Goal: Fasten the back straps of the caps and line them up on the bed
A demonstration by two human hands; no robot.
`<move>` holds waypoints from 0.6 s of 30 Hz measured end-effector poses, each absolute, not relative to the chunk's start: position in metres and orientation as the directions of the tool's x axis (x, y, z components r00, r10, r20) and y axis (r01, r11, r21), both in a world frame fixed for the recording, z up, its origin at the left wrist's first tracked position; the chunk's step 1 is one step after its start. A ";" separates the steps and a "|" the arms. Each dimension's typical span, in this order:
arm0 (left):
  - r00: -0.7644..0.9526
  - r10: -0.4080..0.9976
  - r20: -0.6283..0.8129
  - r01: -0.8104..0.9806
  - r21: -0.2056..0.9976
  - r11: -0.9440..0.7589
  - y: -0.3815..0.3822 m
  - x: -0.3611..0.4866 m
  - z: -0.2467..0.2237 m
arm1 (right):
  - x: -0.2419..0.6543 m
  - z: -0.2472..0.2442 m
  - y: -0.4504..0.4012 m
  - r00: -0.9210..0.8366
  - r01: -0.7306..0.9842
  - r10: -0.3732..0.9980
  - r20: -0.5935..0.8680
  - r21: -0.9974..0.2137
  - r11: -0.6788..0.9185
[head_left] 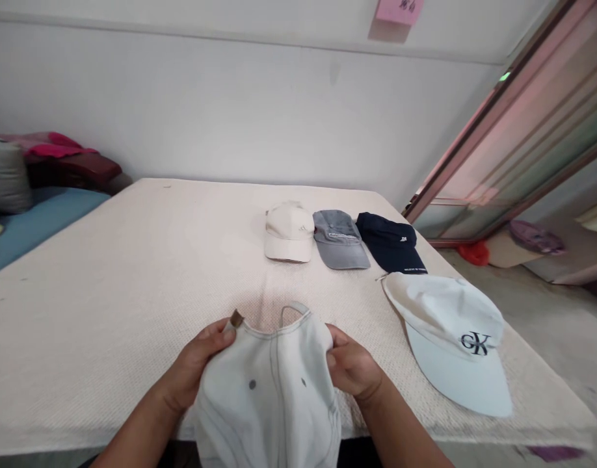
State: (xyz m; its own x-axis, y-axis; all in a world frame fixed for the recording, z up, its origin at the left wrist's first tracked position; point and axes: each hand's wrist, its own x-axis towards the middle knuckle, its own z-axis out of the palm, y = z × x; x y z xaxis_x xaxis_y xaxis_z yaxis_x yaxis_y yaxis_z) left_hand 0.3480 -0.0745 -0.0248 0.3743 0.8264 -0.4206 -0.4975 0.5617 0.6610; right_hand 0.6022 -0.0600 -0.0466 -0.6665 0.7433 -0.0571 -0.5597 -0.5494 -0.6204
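A pale grey-white baseball cap (274, 396) is held up at the table's front edge, its back opening and strap facing away from me. My left hand (198, 357) pinches its left edge beside a brown tab. On the opposite side, my right hand (352, 364) grips the fabric between thumb and fingers. To the right lies a white cap with a black CK logo (454, 338). Farther back, a beige cap (289, 231), a grey cap (341, 239) and a navy cap (391, 242) sit side by side.
A cream textured cloth (132, 279) covers the table, which meets a white wall (230, 104) at the back. At left is a blue surface (49, 214) with a grey cushion (6, 174). A sliding glass door (517, 143) stands at right. A pink note (398, 10) hangs on the wall.
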 end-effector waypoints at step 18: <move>0.331 0.863 -0.381 -0.125 0.889 0.440 -0.071 0.361 -0.034 | 0.598 -0.033 -0.030 -0.332 -0.695 0.941 -0.061 -0.659 -0.288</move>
